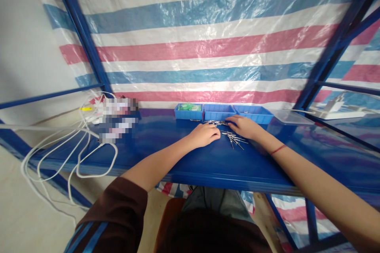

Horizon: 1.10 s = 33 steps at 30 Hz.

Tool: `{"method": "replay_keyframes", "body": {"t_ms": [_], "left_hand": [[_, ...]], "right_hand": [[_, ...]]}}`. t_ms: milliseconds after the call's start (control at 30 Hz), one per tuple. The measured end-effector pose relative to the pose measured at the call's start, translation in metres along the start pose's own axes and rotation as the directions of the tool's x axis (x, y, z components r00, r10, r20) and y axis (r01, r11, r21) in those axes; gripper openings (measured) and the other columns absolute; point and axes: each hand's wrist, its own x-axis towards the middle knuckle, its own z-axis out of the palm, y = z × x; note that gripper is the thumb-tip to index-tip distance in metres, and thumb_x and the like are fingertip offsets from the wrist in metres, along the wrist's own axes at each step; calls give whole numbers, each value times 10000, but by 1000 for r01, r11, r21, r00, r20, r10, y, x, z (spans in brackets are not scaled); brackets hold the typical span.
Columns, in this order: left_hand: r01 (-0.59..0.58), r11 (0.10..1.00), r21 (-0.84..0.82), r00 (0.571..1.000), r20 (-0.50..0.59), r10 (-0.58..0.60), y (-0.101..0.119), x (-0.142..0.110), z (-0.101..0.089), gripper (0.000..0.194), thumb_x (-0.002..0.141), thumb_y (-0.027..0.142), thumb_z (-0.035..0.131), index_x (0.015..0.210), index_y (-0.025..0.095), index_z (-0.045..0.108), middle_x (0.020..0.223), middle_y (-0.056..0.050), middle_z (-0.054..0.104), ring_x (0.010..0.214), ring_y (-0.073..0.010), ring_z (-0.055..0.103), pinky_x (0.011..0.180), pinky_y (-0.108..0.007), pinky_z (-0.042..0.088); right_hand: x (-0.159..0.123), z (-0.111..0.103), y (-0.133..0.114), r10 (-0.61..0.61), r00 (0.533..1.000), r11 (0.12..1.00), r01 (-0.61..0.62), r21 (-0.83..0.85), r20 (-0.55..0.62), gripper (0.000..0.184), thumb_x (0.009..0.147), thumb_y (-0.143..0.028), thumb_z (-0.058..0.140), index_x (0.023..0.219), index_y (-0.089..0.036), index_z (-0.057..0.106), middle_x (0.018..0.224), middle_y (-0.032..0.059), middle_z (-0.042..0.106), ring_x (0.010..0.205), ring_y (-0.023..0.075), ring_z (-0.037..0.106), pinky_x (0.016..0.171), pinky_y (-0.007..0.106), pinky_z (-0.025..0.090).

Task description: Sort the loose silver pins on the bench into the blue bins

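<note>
Silvery pins (233, 138) lie in front of the middle bin (218, 115), as do the left hand (204, 135) and right hand (242, 126). Whether either hand pinches any, I cannot tell.

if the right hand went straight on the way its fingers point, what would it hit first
Most likely the thin metal rods by the fingertips of the right hand, though they may already touch; the middle blue bin seems to lie beyond.
</note>
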Motion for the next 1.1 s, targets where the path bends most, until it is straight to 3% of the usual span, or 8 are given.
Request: {"method": "replay_keyframes", "body": {"t_ms": [167, 433, 633, 733, 867, 967, 1100], "left_hand": [[4, 1000, 24, 1000, 9, -4, 0, 0, 1, 229, 898, 277, 410, 888, 204, 627, 954, -23, 636, 934, -147, 577, 835, -252, 412], [67, 996, 62, 997, -44, -65, 0, -2, 2, 255, 895, 245, 409, 1087, 237, 577, 1036, -36, 614, 1026, -177, 554, 862, -312, 410], [79, 997, 11, 992, -97, -78, -3, -1, 5, 306, 902, 201, 366, 1131, 229, 567, 1072, -47, 579, 980, -164, 576, 857, -292, 434], [78, 995, -67, 989, -122, -86, -4, 0, 6, 316, 904, 179, 340, 1122, 201, 569, 1085, -58, 568, 957, -149, 582, 875, -274, 439], [98, 972, -215, 966, -214, -145, -4, 3, 4, 252, 888, 189, 391, 1019, 151, 603, 1019, -74, 593, 980, -150, 565, 916, -275, 425], [141, 939, -313, 943, -247, -224, -6, 5, 4, 200, 849, 205, 473, 965, 133, 618, 943, -76, 624, 913, -163, 586, 869, -293, 454], [165, 858, -487, 911, -258, -321, -9, 6, 9, 169, 809, 200, 530, 944, 144, 615, 927, -60, 656, 858, -157, 616, 807, -281, 482]], "right_hand": [[0, 12, 0, 1, 998, 999, 1, -38, 56, 286, 840, -208, 431, 1045, -158, 624, 993, 117, 643, 881, 204, 606, 810, 301, 425], [1, 5, -5, 10, 996, 1000, -11, 6, 85, 177, 808, -204, 448, 861, -166, 612, 848, 81, 635, 758, 183, 593, 692, 273, 417], [0, 5, -8, -4, 997, 1000, 2, 29, 81, 187, 786, -197, 462, 885, -160, 616, 826, 76, 640, 721, 176, 585, 659, 270, 409], [0, 3, -10, -31, 999, 998, 29, 56, 42, 233, 798, -218, 458, 926, -149, 641, 865, 94, 660, 772, 200, 595, 715, 305, 426], [-1, -6, -24, -6, 995, 949, 38, 312, -104, 237, 809, -242, 467, 924, -159, 657, 922, 76, 682, 840, 200, 605, 767, 324, 444], [-3, -11, -38, 76, 988, 835, 10, 550, -132, 270, 811, -331, 499, 950, -157, 653, 875, 62, 692, 764, 181, 617, 682, 303, 470], [-2, -8, -47, 120, 982, 698, 21, 716, -146, 309, 761, -415, 579, 899, -150, 662, 857, 72, 697, 762, 187, 627, 697, 313, 483]]}}
